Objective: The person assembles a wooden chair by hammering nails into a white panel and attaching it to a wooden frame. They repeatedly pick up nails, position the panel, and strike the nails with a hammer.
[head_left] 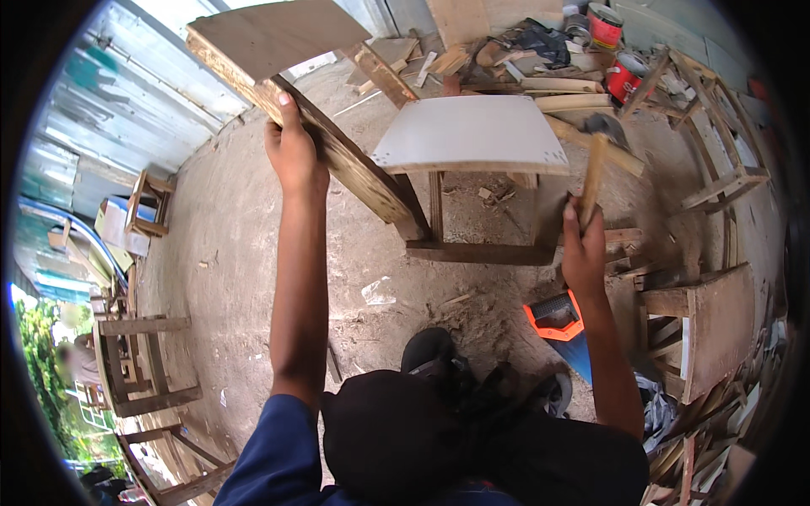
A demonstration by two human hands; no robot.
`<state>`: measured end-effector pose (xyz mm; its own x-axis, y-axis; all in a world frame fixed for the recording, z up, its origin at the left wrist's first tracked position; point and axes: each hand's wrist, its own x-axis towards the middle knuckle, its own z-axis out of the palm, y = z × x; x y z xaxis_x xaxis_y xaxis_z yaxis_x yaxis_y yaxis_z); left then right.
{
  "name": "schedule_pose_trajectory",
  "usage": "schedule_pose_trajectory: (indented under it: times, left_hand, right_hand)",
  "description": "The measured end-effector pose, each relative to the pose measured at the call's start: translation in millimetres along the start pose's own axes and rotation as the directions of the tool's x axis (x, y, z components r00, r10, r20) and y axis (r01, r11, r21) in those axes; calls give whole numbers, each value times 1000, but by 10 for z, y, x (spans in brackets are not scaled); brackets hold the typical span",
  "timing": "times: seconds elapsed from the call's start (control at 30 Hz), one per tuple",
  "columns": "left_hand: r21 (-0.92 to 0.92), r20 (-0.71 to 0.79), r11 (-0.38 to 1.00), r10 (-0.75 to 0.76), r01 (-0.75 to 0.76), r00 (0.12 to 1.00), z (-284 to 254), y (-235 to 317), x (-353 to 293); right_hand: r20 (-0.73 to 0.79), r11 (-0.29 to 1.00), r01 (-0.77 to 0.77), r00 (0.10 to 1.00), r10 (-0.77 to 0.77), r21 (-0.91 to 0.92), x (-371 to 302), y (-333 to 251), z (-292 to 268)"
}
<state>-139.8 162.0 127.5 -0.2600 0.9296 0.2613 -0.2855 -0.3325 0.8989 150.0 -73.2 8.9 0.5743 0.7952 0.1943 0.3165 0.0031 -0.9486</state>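
Note:
A wooden chair (468,131) with a pale seat and a brown back panel (283,38) stands on the floor in front of me. Along its near side runs a rough, light plank (359,180), slanting down from the back panel beside the chair's darker upright. My left hand (297,156) is closed round that plank, thumb on its upper face. To the right of the seat, my right hand (584,240) grips the wooden handle of a hammer (595,173). Its dark head is up and smeared by motion. An orange-handled handsaw (576,350) lies below my right hand.
Wooden frames (143,363) stand at the left, where a blurred person (80,363) also shows. Scrap wood (557,88) and red buckets (624,76) lie at the back. More frames (717,181) and an offcut pile (726,438) line the right. Corrugated metal walls the left.

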Motion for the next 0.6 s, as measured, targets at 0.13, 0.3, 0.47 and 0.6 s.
schedule_pose_trajectory:
  times: [0.13, 0.3, 0.47, 0.6]
  left_hand:
    - [5, 20, 1000, -6, 6, 1000, 216, -87, 350]
    - [88, 73, 995, 49, -56, 996, 244, -250, 586]
    - [122, 88, 992, -1, -9, 996, 406, -390, 641]
    - [311, 246, 950, -119, 38, 962, 136, -768, 517]
  right_hand:
    - [24, 986, 120, 993, -118, -113, 229, -58, 37]
    - [32, 971, 199, 980, -197, -129, 364, -32, 86]
    - [133, 971, 144, 984, -119, -192, 596, -54, 19]
    - [56, 947, 258, 966, -252, -192, 762, -45, 144]
